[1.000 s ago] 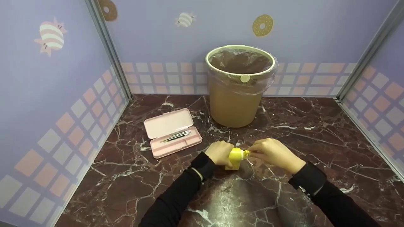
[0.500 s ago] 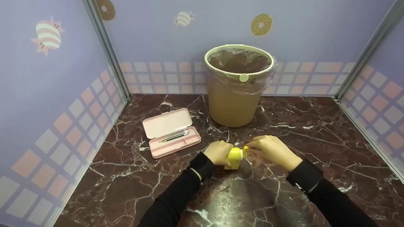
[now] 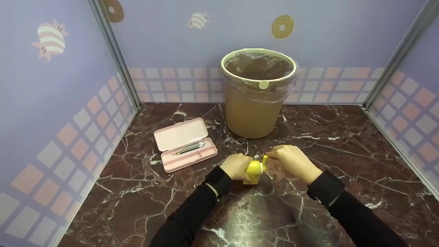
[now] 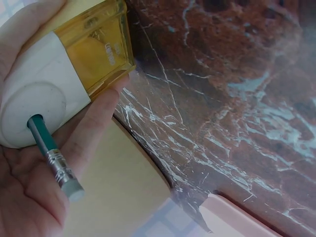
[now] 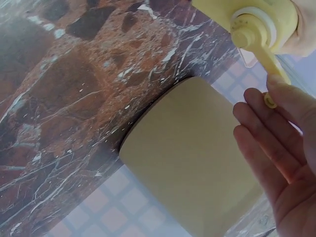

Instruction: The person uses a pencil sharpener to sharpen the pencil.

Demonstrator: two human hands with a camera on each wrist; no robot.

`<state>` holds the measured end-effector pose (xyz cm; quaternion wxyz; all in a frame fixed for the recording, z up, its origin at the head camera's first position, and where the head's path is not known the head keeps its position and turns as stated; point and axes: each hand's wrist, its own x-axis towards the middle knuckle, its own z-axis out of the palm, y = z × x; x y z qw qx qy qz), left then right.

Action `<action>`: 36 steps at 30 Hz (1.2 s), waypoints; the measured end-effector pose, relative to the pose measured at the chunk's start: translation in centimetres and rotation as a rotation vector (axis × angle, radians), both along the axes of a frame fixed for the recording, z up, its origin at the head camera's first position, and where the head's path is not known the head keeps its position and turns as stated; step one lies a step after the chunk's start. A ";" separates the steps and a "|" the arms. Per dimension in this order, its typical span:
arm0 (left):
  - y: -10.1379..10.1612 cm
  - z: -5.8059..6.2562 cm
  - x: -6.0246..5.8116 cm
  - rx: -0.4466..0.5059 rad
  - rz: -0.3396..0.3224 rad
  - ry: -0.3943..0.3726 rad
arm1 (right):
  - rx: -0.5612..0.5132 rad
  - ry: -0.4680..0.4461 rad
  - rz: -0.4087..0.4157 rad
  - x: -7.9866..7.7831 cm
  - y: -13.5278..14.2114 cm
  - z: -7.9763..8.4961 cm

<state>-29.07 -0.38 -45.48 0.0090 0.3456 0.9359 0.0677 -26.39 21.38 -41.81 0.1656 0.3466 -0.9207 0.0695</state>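
Observation:
A yellow hand-crank pencil sharpener (image 3: pixel 253 171) is held near the middle of the table. My left hand (image 3: pixel 236 166) grips its body from the left. In the left wrist view, its white face and amber see-through shavings drawer (image 4: pixel 98 52) show. A green pencil (image 4: pixel 43 136) sticks out of the hole there, eraser end outward, its point hidden inside. The yellow crank (image 5: pixel 266 59) is on the sharpener's right side. Thumb and fingers of my right hand (image 3: pixel 291 161) pinch the crank's end, where the small knob is partly covered.
Left of the hands lies an open pink pencil case (image 3: pixel 181 133) with several pencils (image 3: pixel 190 148) in its tray. Behind the hands stands a tan trash bin (image 3: pixel 252 113) lined with a clear bag. Patterned walls close off the back and sides.
The crank has turned, its arm now standing up toward the bin. My right hand has moved slightly up and left with it. My left hand keeps its grip on the sharpener.

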 end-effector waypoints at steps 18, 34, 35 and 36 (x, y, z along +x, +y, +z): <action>-0.4 0.2 0.2 0.032 0.007 0.006 | 0.071 0.141 -0.067 -1.6 -1.4 -1.4; 0.1 0.1 0.4 0.010 0.010 0.007 | 0.009 0.019 -0.012 -2.8 -0.6 -3.6; 0.0 0.0 0.4 0.008 0.007 0.007 | 0.008 0.010 -0.001 -2.9 -0.6 -3.9; 0.0 0.0 0.4 0.010 0.005 0.009 | 0.004 -0.006 0.005 -2.9 -0.6 -4.1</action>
